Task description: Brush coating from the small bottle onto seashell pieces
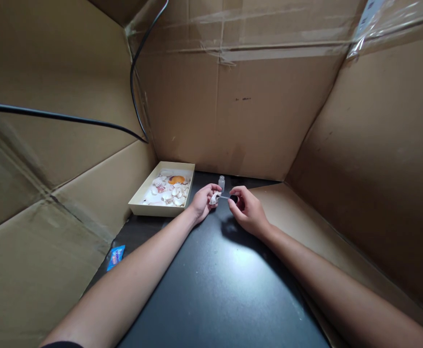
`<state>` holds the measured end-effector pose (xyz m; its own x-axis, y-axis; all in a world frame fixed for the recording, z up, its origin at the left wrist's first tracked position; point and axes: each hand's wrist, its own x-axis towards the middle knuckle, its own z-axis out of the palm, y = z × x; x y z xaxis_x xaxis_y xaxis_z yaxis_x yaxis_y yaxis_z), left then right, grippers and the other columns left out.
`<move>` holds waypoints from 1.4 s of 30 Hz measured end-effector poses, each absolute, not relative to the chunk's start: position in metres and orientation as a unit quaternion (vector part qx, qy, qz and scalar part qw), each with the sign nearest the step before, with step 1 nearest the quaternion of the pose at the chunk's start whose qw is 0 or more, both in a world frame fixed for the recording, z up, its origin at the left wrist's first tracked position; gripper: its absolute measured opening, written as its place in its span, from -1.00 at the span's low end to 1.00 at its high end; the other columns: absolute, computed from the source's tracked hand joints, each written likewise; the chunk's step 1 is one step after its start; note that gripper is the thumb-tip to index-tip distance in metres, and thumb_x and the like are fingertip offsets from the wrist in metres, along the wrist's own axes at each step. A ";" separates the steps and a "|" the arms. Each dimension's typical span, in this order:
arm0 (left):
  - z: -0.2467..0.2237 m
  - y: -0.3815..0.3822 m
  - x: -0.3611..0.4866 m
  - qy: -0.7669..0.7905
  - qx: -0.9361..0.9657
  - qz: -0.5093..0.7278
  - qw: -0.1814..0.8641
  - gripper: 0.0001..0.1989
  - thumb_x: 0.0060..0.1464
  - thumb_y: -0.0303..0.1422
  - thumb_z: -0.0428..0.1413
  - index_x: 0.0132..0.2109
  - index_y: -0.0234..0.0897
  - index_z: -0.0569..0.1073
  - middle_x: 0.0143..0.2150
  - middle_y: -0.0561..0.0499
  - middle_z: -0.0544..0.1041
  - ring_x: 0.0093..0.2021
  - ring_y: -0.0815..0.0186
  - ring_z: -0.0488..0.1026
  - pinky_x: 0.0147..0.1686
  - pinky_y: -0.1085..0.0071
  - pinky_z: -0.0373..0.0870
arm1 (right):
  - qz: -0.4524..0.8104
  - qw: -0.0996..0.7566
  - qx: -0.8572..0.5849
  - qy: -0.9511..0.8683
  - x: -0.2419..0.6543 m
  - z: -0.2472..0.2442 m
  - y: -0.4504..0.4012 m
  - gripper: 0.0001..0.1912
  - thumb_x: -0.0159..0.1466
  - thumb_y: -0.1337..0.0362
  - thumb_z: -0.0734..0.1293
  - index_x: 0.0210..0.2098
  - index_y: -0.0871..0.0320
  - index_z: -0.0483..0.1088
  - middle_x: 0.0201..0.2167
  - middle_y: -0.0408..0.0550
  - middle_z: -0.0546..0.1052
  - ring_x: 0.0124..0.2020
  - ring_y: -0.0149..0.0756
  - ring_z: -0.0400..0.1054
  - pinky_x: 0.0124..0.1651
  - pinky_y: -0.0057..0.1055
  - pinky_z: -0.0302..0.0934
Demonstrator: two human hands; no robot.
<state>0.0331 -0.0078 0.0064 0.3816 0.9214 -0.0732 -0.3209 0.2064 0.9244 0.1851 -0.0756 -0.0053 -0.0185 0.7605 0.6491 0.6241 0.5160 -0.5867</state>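
Observation:
My left hand (204, 202) is closed around a small whitish shell (215, 198) with brownish marks. Facing it from the right, my right hand (246, 209) pinches a black cap (234, 198). A thin pale stem (224, 197) extends left from the cap, and its tip is at the shell; whether it touches cannot be made out. Just behind both hands, a small clear glass bottle (221, 182) stands upright and uncapped on the dark table.
A cream tray (157, 210) at the back left holds several white shells and an orange one (176, 180). A blue packet (116, 257) lies left of my left forearm. Cardboard walls (233, 121) enclose the dark table (211, 290); a black cable (133, 79) hangs at the left.

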 end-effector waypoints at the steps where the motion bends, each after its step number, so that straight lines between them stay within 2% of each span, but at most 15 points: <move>1: 0.006 -0.008 0.033 0.336 0.449 0.444 0.699 -0.82 -0.19 -0.50 -0.02 -0.35 -0.34 0.40 -0.55 0.10 0.23 -0.62 0.51 0.12 -0.65 0.58 0.06 | 0.059 0.499 -0.485 -0.716 0.185 -0.005 -0.076 -0.82 0.24 0.24 0.27 -0.17 0.13 0.29 -0.50 -0.23 0.29 -0.56 -0.46 0.16 -0.44 -0.48 0.09; 8: 0.006 -0.011 0.034 0.345 0.466 0.440 0.686 -0.81 -0.21 -0.49 -0.02 -0.35 -0.32 0.39 -0.58 0.13 0.20 -0.63 0.51 0.12 -0.64 0.58 0.05 | 0.052 0.495 -0.487 -0.717 0.183 -0.005 -0.076 -0.83 0.26 0.23 0.27 -0.16 0.13 0.31 -0.45 -0.18 0.36 -0.55 -0.46 0.19 -0.43 -0.47 0.12; 12: 0.002 -0.014 0.037 0.352 0.502 0.455 0.646 -0.84 -0.17 -0.45 -0.03 -0.35 -0.31 0.38 -0.62 0.16 0.15 -0.65 0.51 0.05 -0.66 0.57 -0.04 | 0.039 0.496 -0.486 -0.718 0.185 -0.006 -0.075 -0.85 0.26 0.23 0.27 -0.19 0.13 0.32 -0.40 -0.15 0.38 -0.53 -0.45 0.19 -0.42 -0.46 0.13; 16: -0.002 -0.014 0.040 0.356 0.533 0.467 0.609 -0.84 -0.12 -0.41 -0.02 -0.34 -0.31 0.40 -0.59 0.16 0.20 -0.64 0.52 0.06 -0.64 0.56 -0.05 | 0.059 0.503 -0.493 -0.707 0.187 -0.006 -0.074 -0.85 0.28 0.24 0.25 -0.18 0.13 0.32 -0.42 -0.15 0.37 -0.54 -0.44 0.20 -0.43 -0.46 0.13; 20: -0.002 -0.014 0.043 0.370 0.503 0.499 0.601 -0.76 -0.07 -0.38 -0.02 -0.22 -0.30 0.43 -0.55 0.15 0.23 -0.62 0.52 0.08 -0.62 0.55 -0.03 | 0.084 0.518 -0.498 -0.690 0.185 -0.007 -0.072 -0.84 0.28 0.23 0.26 -0.17 0.12 0.31 -0.45 -0.17 0.36 -0.54 -0.44 0.20 -0.44 -0.46 0.13; 23: 0.000 -0.016 0.045 0.377 0.507 0.504 0.589 -0.79 -0.04 -0.38 0.00 -0.23 -0.30 0.42 -0.54 0.15 0.23 -0.59 0.52 0.10 -0.60 0.56 0.00 | 0.096 0.516 -0.505 -0.685 0.184 -0.008 -0.070 -0.84 0.27 0.23 0.26 -0.17 0.12 0.30 -0.44 -0.17 0.36 -0.54 -0.43 0.22 -0.44 -0.46 0.14; 27: 0.002 -0.018 0.045 0.381 0.495 0.502 0.599 -0.83 -0.03 -0.37 -0.01 -0.24 -0.27 0.38 -0.56 0.16 0.20 -0.62 0.51 0.08 -0.62 0.56 -0.03 | 0.092 0.513 -0.514 -0.682 0.185 -0.007 -0.069 -0.85 0.27 0.25 0.26 -0.17 0.12 0.30 -0.42 -0.16 0.34 -0.54 -0.43 0.22 -0.44 -0.45 0.17; 32: 0.003 -0.016 0.042 0.363 0.481 0.478 0.639 -0.71 -0.12 -0.41 -0.03 -0.19 -0.30 0.41 -0.54 0.15 0.20 -0.65 0.53 0.03 -0.65 0.55 -0.12 | 0.050 0.509 -0.513 -0.690 0.186 -0.004 -0.072 -0.82 0.26 0.31 0.24 -0.13 0.11 0.32 -0.29 -0.09 0.32 -0.48 -0.44 0.26 -0.38 -0.44 0.22; 42: 0.000 -0.012 0.041 0.358 0.478 0.476 0.646 -0.64 -0.16 -0.42 -0.04 -0.16 -0.34 0.45 -0.52 0.12 0.25 -0.63 0.52 0.06 -0.65 0.56 -0.10 | 0.069 0.513 -0.490 -0.701 0.187 -0.005 -0.072 -0.78 0.25 0.36 0.24 -0.11 0.10 0.35 -0.23 -0.06 0.32 -0.45 -0.43 0.28 -0.37 -0.43 0.26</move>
